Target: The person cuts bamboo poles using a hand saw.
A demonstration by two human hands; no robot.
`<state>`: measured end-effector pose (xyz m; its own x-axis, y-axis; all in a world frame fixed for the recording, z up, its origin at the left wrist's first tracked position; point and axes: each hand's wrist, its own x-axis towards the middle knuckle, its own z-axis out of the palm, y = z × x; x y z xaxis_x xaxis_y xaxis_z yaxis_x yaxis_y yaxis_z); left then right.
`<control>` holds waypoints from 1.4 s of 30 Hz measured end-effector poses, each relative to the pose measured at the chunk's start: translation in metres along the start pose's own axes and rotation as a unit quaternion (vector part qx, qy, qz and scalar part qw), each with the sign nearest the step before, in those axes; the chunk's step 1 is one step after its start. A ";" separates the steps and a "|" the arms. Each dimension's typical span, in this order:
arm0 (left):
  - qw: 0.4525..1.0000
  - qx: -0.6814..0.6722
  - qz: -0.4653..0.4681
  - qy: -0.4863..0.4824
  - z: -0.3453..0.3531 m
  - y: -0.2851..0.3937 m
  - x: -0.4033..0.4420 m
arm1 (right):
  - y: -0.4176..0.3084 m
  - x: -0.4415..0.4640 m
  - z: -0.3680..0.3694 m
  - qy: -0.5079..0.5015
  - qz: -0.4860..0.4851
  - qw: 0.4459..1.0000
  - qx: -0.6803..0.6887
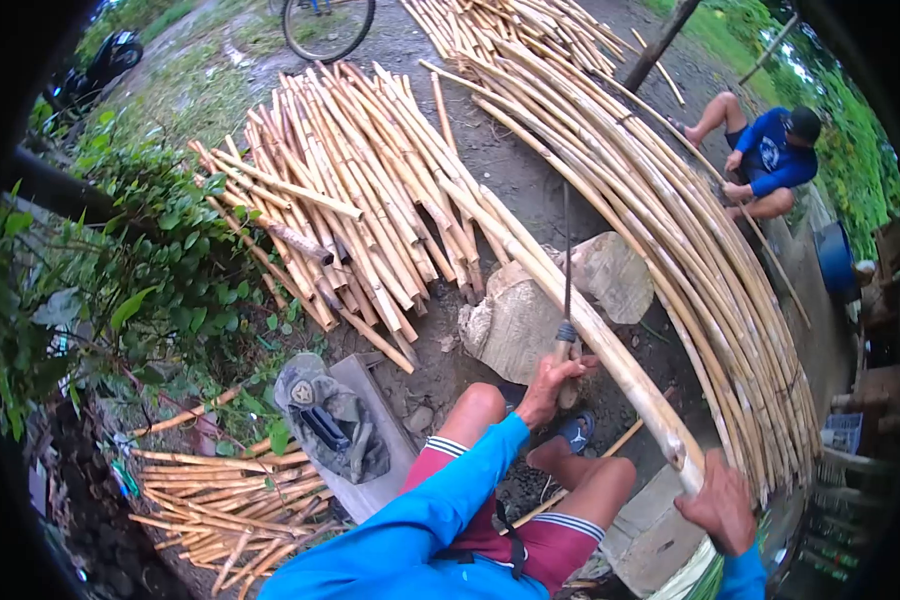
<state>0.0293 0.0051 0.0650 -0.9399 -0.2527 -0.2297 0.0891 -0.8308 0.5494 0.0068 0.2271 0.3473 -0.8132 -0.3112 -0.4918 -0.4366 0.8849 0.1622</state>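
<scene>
Bare dirt (510, 170) runs through the yard, with stacked cut poles (340, 190) at 11 o'clock and a long bundle of poles (670, 220) curving from 12 round to 4. On my feed, the thick pole (615, 355) slants from just above centre down to 4 o'clock, passing over the wood stumps (510, 325). I see the right hand (718, 503), far out at 4, closed around its near end. Nearer centre, between 4 and 5, the left hand (553, 388) is wrapped around the handle of a thin-bladed tool (568, 240). Its blade points to 12, crossing the pole in my view; I can't tell whether they touch. At 2 o'clock a seated person in blue (775, 155) holds a slender stick (775, 265).
</scene>
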 end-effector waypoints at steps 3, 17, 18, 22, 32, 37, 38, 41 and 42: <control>0.999 0.023 -0.023 0.012 0.005 -0.023 0.005 | 0.008 -0.020 0.052 0.039 0.008 0.999 -0.015; 0.959 -0.255 -0.120 0.010 -0.004 -0.086 -0.015 | -0.032 -0.056 0.141 0.025 0.050 0.976 0.210; 0.960 -0.254 -0.119 0.007 -0.004 -0.089 -0.017 | -0.030 -0.058 0.144 0.041 0.040 0.972 0.229; 0.975 -0.217 -0.054 -0.003 -0.009 -0.051 -0.036 | -0.011 -0.050 0.170 0.082 -0.029 0.977 0.197; 0.936 -0.128 0.201 0.259 -0.127 0.140 -0.051 | -0.178 0.069 0.145 -0.018 -0.249 0.912 0.325; 0.881 0.152 0.272 0.356 -0.181 0.275 -0.068 | -0.328 0.141 0.086 -0.144 -0.300 0.855 0.399; 0.841 0.196 0.305 0.402 -0.169 0.291 -0.077 | -0.360 0.153 0.083 -0.098 -0.315 0.865 0.379; 0.835 0.168 0.379 0.362 -0.130 0.289 -0.113 | -0.402 0.165 0.090 -0.044 -0.343 0.875 0.338; 0.820 0.266 0.365 0.351 -0.119 0.279 -0.130 | -0.407 0.166 0.091 -0.017 -0.350 0.884 0.309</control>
<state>0.2153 -0.2527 0.1527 -0.2625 -0.9649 0.0134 0.2126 -0.0443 0.9761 0.0841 -0.1531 0.1215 -0.4103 -0.8567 -0.3128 -0.5270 0.5026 -0.6853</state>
